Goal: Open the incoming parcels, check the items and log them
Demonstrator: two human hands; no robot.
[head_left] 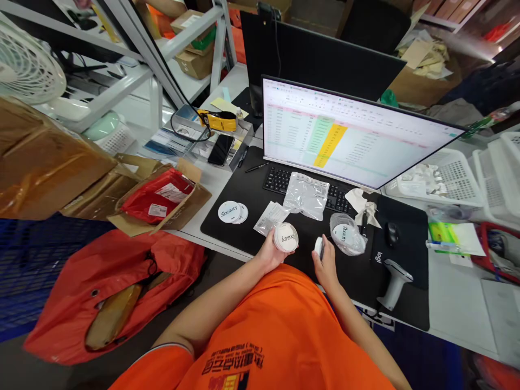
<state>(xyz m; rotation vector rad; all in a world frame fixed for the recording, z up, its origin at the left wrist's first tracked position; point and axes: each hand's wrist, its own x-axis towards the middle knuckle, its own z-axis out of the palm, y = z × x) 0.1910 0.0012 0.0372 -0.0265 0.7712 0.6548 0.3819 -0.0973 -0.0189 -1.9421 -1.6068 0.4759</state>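
Note:
My left hand (267, 253) is closed around a round white tub (286, 238) with dark "beauty" lettering on its top. Held edge-on between the fingers of my right hand (326, 265) is a small white disc (318, 247), much of it hidden by the fingers. Right of that hand lies another round white piece in a clear plastic wrapper (347, 234). Overlapping round "beauty" cards (229, 212) rest on the black desk mat to the left. A clear bag (306, 194) covers part of the keyboard (277, 179), and a flat packet (270, 218) sits just behind my left hand.
A monitor (349, 135) with a spreadsheet stands behind the keyboard. To the right are crumpled paper (363, 207), a mouse (391, 234), a barcode scanner (395, 284) and white baskets (450, 179). An opened carton (182, 201) with a red package borders the desk's left.

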